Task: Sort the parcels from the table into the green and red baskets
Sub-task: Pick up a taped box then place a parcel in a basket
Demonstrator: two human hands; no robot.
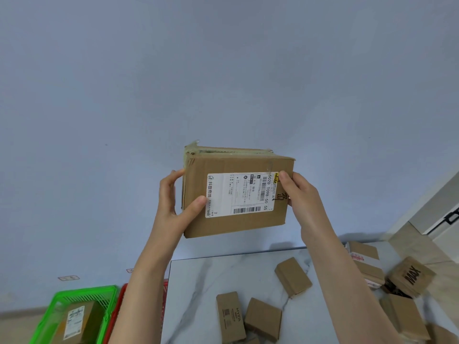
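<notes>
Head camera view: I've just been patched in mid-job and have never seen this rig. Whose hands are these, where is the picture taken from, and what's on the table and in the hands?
There is no machine here. A person wears one wide-angle camera on the head, looking forward and down, so the two arms are the person's own.

The left hand and right hand grip opposite sides of a cardboard parcel, raised in front of the wall, its shipping label facing the camera.

Below lies a marble table with more small parcels, among them one marked MAX.

At lower left stands the green basket, already holding a labelled parcel. The red basket beside it is mostly hidden by the left arm.
</notes>
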